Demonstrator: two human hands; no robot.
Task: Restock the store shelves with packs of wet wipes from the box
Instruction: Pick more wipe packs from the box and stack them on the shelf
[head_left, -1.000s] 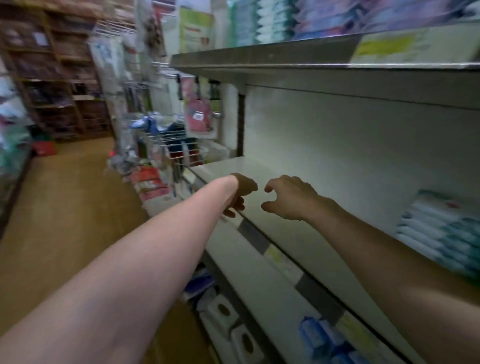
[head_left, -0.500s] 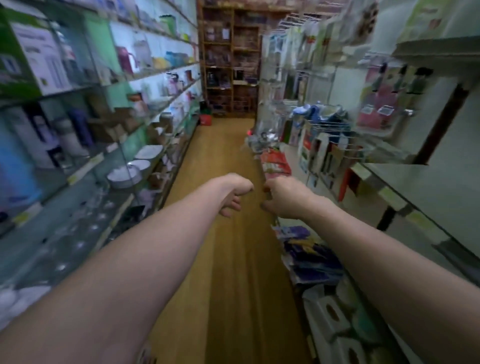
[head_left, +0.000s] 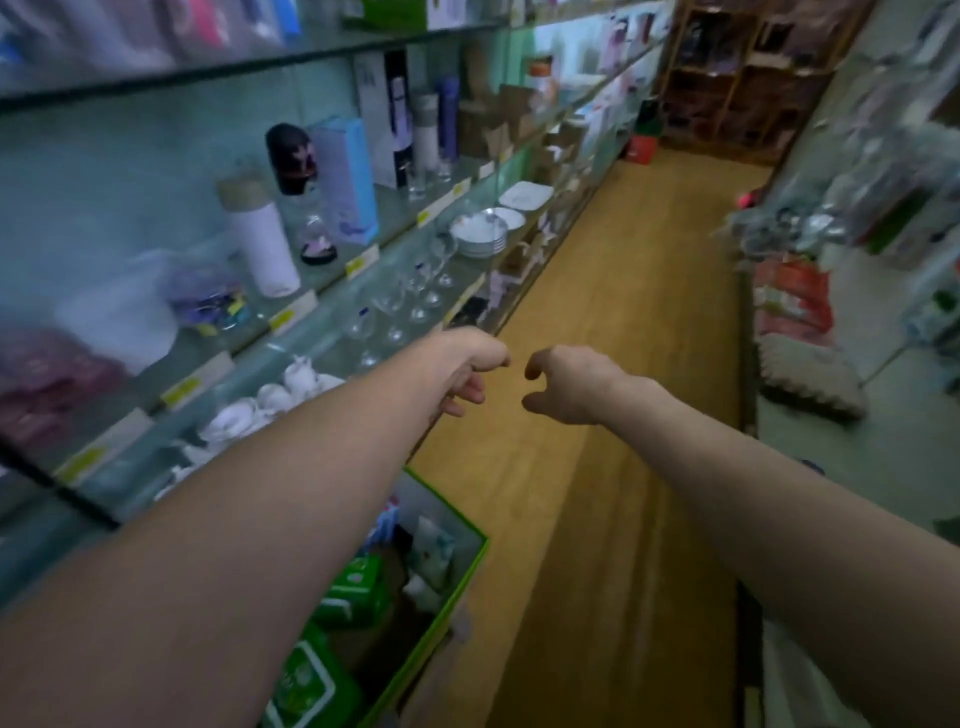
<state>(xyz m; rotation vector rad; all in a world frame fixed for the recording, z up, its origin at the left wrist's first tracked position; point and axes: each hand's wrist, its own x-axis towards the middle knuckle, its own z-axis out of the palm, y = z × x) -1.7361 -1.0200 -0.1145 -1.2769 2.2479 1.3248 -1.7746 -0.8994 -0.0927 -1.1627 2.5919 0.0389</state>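
Nearest to me, low on the left by the person's feet, stands the open cardboard box with the green rim (head_left: 439, 610). The green plastic-wrapped packs of wet wipes (head_left: 311, 686) lie in it, several jumbled together, with some paler packs beside them. That is where the stock is, and neither hand has any of it.

Both arms are stretched out over the yellow wooden floor (head_left: 613, 312). The left hand (head_left: 467, 366) and the right hand (head_left: 566, 387) hang close together, well above the box. The fingers (head_left: 535, 358) of both are loosely curled round nothing.

To my eye the step in hand is fetching the next packs. The hands are aimed too far down the aisle, so they should drop and draw back towards the box. The packs look soft, so a broad hold across the flat faces would serve better than a pinch at a corner. Taking 2 at once, 1 per hand, seems sensible.

Just beyond the left forearm the glass shelf (head_left: 291, 332) carries clear stemmed glasses (head_left: 415, 291) and white china teapots (head_left: 270, 400). That elbow should stay tucked in while bending. The shelving on the right is too blurred to tell where the wipes belong.
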